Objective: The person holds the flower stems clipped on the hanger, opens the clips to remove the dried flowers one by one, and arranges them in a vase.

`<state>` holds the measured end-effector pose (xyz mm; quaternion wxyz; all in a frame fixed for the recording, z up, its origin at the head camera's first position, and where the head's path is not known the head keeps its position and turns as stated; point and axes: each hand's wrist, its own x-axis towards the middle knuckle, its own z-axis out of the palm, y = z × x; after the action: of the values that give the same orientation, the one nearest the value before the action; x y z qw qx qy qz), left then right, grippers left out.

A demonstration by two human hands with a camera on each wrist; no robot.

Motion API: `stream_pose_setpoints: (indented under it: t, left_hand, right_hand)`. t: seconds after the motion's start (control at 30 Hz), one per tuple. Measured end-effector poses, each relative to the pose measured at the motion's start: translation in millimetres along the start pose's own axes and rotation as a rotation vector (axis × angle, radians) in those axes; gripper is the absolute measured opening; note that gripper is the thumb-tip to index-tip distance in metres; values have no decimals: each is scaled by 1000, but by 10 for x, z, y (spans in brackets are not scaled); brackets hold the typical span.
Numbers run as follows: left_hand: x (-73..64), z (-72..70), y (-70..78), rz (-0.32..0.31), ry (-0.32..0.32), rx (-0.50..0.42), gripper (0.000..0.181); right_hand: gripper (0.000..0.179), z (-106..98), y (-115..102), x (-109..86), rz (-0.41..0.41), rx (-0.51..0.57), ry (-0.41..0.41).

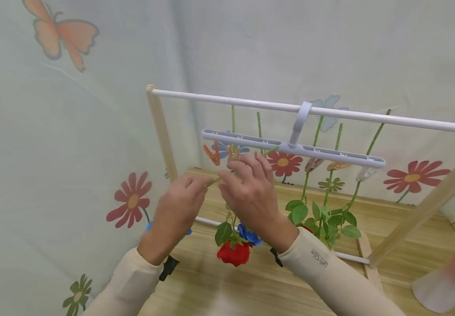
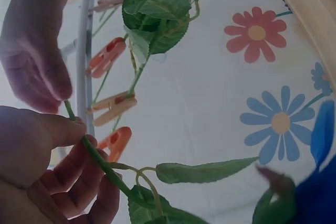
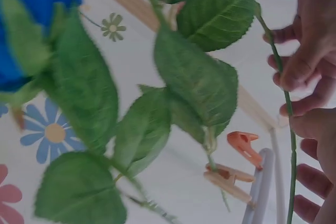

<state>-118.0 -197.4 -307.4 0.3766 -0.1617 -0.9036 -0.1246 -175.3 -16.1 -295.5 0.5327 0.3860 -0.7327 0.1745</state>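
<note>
My left hand (image 1: 180,202) pinches the green stem (image 2: 97,156) of an artificial rose between thumb and fingers. Its blue bloom (image 2: 320,195) shows at the lower right of the left wrist view. Further up the same stem, my right hand (image 1: 248,188) grips it near the cut end, which sticks out past the fingers. Just beyond both hands, an orange clothespin (image 1: 213,153) hangs from the left end of a grey clip hanger (image 1: 247,139) with nothing in it. Beside it, a tan clothespin (image 3: 228,182) clamps another stem.
A white rod (image 1: 227,100) on a wooden frame (image 1: 162,131) carries the hanger. Several roses hang upside down from it, including a red one (image 1: 233,253) and a blue one (image 1: 249,235). A pink and white vase (image 1: 448,281) stands at the lower right.
</note>
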Motion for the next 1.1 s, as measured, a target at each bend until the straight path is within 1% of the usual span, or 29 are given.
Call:
stream_pose_setpoints:
  t: [0.07,0.13,0.17,0.3,0.4,0.57,0.67,0.87,0.97,1.1]
  left_hand:
    - [19,-13,35,24,-14,28,31]
    - [34,-11,62,57,-17,67,29]
    - [41,-11,78,72,-18,88,29]
    - [55,-10,137,117,-11,122,27]
    - [65,-17,171,130,-12,111,27]
    - [98,-14,214,151,-8,165,27]
    - [120,-22,250,145,-16,196,28]
    - [151,-19,317,146,-11,176,29]
    - [160,-5,343,155,2,166,26]
    - [166,11,377,152,24,126,22]
  right_hand:
    - [19,-24,18,-33,-20,-14,-39]
    - [16,-39,27,-67,-29,-27,-58]
    - [13,-48,27,-83,-28,-36,-65]
    - [8,-89,14,-126,-7,-65,-82]
    - [10,-131,6,-130,2,-87,-104]
    - [8,-189,16,-120,-13,-108,-103]
    - [7,-216,18,-124,-24,-110,-98]
    - [5,-249,13,-134,-24,-120,-97]
    - [5,-251,13,-149,-22,-133,-96]
    - [4,-263,28,-188,-10,-125,-89]
